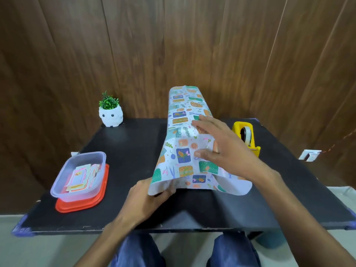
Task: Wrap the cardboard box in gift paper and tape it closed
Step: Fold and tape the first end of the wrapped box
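Gift paper (182, 132), brightly patterned, humps up; left hand (149, 199) pinches its corner, right hand (229, 151) spread.

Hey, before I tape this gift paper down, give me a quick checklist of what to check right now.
1. Box covered: ok, the paper drapes over it and hides it.
2. Near edge held: ok, the left hand grips the near left corner.
3. Top pressed flat: cannot tell, the right hand is open over the paper and contact is unclear.
4. Near end folded: not ok, it gapes and the right flap curls loose.
5. Tape ready: ok, the dispenser stands right of the paper, roll loaded.
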